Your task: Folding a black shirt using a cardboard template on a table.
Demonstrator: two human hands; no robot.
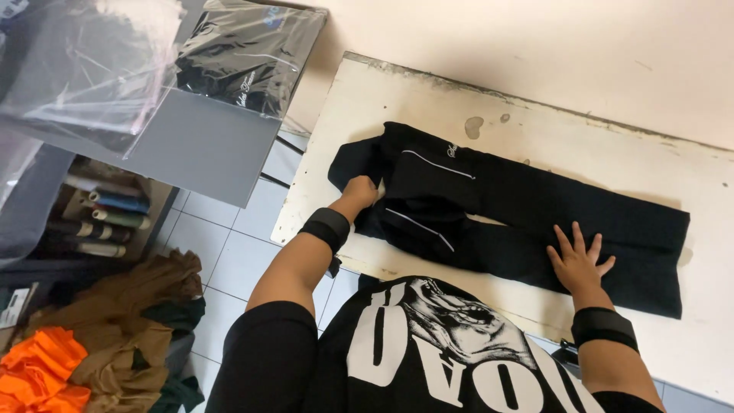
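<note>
Head view, looking down at a white worktable (688, 176).

Left hand (359, 190): fingers curled shut on a fold of the black garment (527, 206) near its left end, knuckles up, a dark band around the wrist.

Right hand (578, 258): flat, fingers spread, palm pressed on the garment's lower right part; nothing pinched or held. A dark wrist band here too.

Black garment: lies lengthwise across the white worktable, partly folded, thin white piping lines (440, 164) on the left portion, a small pale mark near its upper edge. The right end is squared off near the table's right side.

White worktable: scuffed surface, a few dark stains (473, 127) above the garment, worn far edge against a pale wall.

Surroundings, left: a grey board (199, 145) bearing clear plastic bags (84, 69), one with a folded dark garment inside (248, 53). Below it, a shelf with rolled fabrics (107, 218). On the tiled floor, a heap of brown cloth (122, 321) and orange cloth (38, 371).

Bottom centre: the person's own black shirt with white print (436, 344).
</note>
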